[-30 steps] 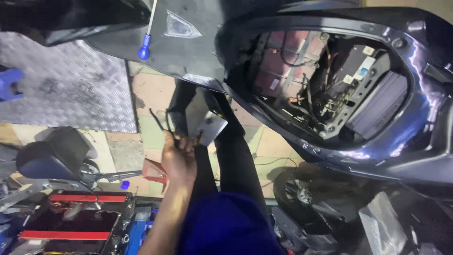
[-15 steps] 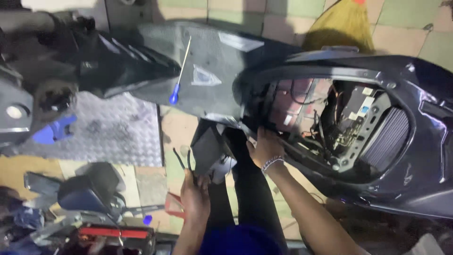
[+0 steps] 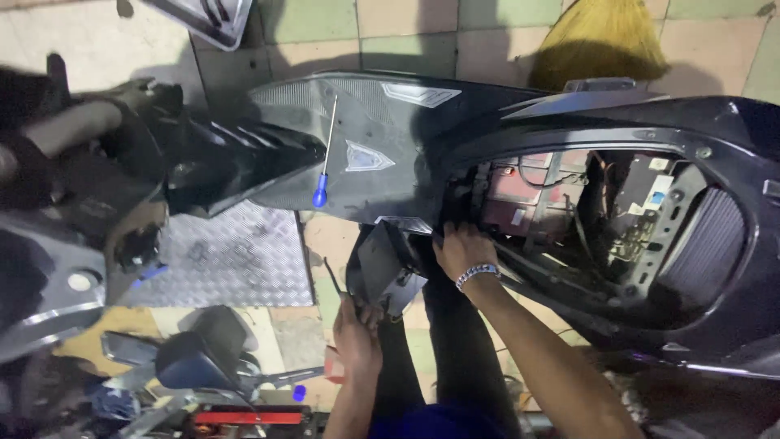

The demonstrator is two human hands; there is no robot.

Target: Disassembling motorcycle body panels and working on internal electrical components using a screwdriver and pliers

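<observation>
Left hand [image 3: 357, 337] grips the lower edge of a dark plastic panel [image 3: 382, 272] hanging under the scooter [image 3: 715, 130] body; right hand [image 3: 463, 248] is closed on the body edge beside the open compartment w/ battery [image 3: 520, 199]. Risks: panel could drop or snag nearby wires if the hold slips. Screwdriver [image 3: 323, 167] rests loose on the sloped cover, likely to roll off.

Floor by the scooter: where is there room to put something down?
The ridged metal plate shows bare surface between the dark panel holding the blue-handled screwdriver and the mirror. Tiles near the broom look bare too. It is crowded in the open scooter body, by the right hand, and around the left hand.
</observation>
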